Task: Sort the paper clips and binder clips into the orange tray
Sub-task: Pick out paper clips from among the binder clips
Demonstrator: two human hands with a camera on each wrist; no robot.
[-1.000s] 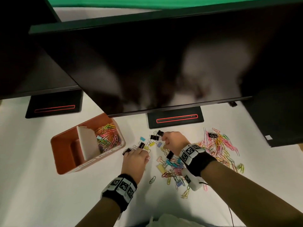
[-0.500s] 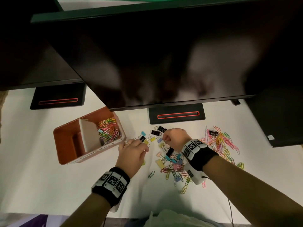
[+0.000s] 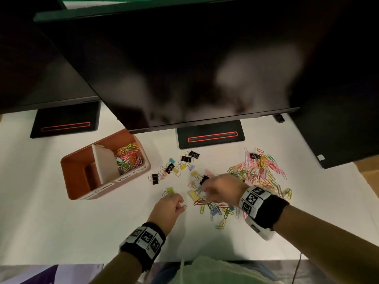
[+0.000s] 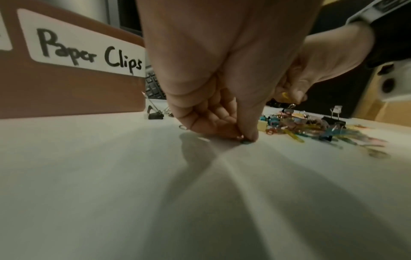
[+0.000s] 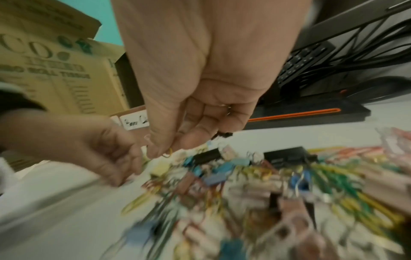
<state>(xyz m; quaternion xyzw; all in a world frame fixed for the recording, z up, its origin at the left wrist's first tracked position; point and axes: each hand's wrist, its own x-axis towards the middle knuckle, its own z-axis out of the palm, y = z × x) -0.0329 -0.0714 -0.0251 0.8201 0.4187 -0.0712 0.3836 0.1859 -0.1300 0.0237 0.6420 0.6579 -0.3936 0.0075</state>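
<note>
The orange tray (image 3: 71,177) stands at the left, its right compartment holding coloured paper clips (image 3: 128,158); its label reads "Paper Clips" (image 4: 86,52). Black and pastel binder clips (image 3: 185,158) lie scattered in the middle, and a heap of paper clips (image 3: 260,173) lies to the right. My left hand (image 3: 181,207) is down on the white table, where thumb and finger pinch a lone paper clip (image 4: 244,140). Over the mixed pile (image 3: 213,206), my right hand (image 3: 205,190) pinches a yellow paper clip (image 5: 167,154); what else its palm hides I cannot tell.
A dark monitor overhangs the table's far half, with its stand (image 3: 211,136) just behind the clips and a second stand (image 3: 65,125) behind the tray. A cardboard box (image 5: 55,73) is off to the right. The table's near edge (image 3: 82,263) runs by my body.
My left hand has drawn back from the binder clips by the tray to a lone paper clip nearer me. My right hand has come nearer too, from the black binder clips to the mixed pile.
</note>
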